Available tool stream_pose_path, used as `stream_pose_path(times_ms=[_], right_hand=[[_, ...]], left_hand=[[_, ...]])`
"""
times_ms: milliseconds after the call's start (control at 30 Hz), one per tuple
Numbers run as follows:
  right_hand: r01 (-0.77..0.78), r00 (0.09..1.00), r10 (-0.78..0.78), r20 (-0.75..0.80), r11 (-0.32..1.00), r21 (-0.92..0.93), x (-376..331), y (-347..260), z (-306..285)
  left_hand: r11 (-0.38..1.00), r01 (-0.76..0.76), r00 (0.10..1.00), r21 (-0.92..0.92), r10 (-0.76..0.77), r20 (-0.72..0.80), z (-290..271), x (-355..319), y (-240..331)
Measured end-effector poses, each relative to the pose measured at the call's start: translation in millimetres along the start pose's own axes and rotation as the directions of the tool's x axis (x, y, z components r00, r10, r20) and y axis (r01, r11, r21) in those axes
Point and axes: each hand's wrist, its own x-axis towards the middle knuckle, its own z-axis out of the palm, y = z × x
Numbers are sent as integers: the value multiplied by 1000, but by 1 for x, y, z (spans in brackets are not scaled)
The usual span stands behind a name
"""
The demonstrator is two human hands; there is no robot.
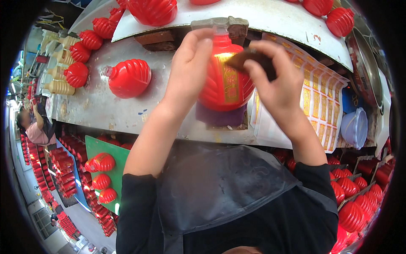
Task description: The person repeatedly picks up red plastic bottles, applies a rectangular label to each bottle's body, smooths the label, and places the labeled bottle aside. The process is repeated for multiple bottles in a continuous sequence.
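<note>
Filling the room: racks of red bottles (352, 216) at lower right, more stacked down the left, plus a green board (124, 169) with a few on it. One person in a pink top (36, 129), far left.
Bench (97, 114): grey, smooth, scuffed, spotted with scraps; looks hard and stiff.
White board (270, 21): raised along the far side of the bench, red bottles on top.
Label sheets (323, 110): gold and white, right side of the bench, thin, likely easy to crease.
Bucket (354, 128): pale blue, beyond the sheets.
Worked bottle (215, 86): red, ribbed, mid-bench between both hands, neck away from wearer; upright or leaning, can't tell. Looks stiff and glossy, so probably slippery; light if empty, fill and material unclear. If glass, knocks could chip it. Best hold: shoulder just below the neck, or ribbed flanks, off the label.
Spare bottle (130, 78): same type, on its side, left.
Left hand (186, 63): fingers partly curled at the worked bottle's neck and left shoulder; steadying it, I'd judge.
Right hand (281, 80): thumb and fingers pinched on a dark piece, blurred.
Purple cloth (220, 118): under the worked bottle, probably cushions.
Dark piece (260, 62): at the label's upper right edge; contact unclear.
Gold label (231, 82): upright strip on the bottle's front; likely scuffs easily.
</note>
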Motion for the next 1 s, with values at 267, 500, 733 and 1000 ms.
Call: stream_pose_path(times_ms=[267, 500, 733, 1000], right_hand=[[-64, 996, 75, 38, 969, -237, 17, -16, 7], [-59, 997, 72, 33, 953, -298, 18, -11, -8], [30, 997, -6, 75, 949, -314, 16, 1, -16], [379, 905, -391, 166, 920, 101, -13, 14, -5]], left_hand=[[990, -119, 992, 76, 116, 54, -1, -14, -1], [982, -113, 993, 149, 106, 53, 7, -19, 11], [971, -56, 998, 231, 51, 27, 8, -9, 16], [1000, 17, 999, -22, -18, -33, 2, 3, 3]])
